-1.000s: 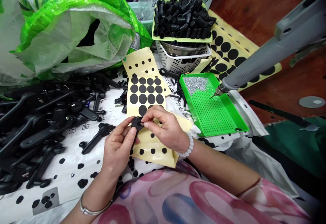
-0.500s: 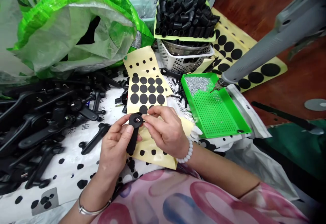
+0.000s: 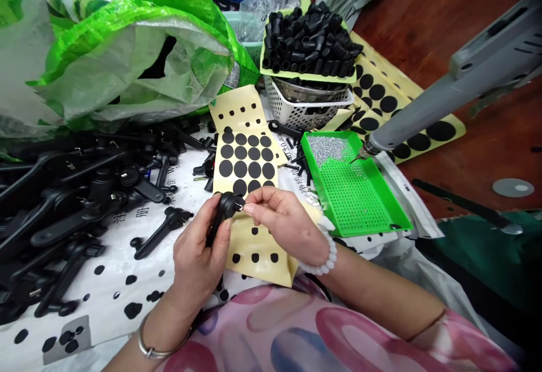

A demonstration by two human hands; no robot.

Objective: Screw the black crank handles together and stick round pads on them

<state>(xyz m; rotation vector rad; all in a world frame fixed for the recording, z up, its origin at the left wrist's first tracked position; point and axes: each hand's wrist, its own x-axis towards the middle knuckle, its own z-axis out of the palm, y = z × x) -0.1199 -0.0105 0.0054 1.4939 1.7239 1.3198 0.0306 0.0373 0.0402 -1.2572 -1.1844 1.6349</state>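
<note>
My left hand (image 3: 199,253) is closed around a black plastic crank handle (image 3: 231,202), its round head tilted up and to the right. A small shiny metal piece (image 3: 239,207) juts from the head's right side. Thumb and forefinger of my right hand (image 3: 283,219) are pinched together right at that metal piece; what lies between the fingertips is hidden. Beneath both hands is a yellow backing sheet (image 3: 245,245) with small black dots. Just beyond lies a sheet of round black stickers (image 3: 240,153). A similar crank handle (image 3: 163,231) rests left of my left hand.
Many black crank handles (image 3: 97,186) are heaped at left, below a green-and-white bag (image 3: 139,78). A green tray (image 3: 359,191) with small silver screws (image 3: 326,151) stands at right, a grey electric screwdriver (image 3: 427,101) above it. Black caps (image 3: 309,39) fill a tray behind.
The crank handle has been turned in my left hand, so its round face with the slot no longer faces me and the metal piece now points right. My right hand has shifted slightly down and right.
</note>
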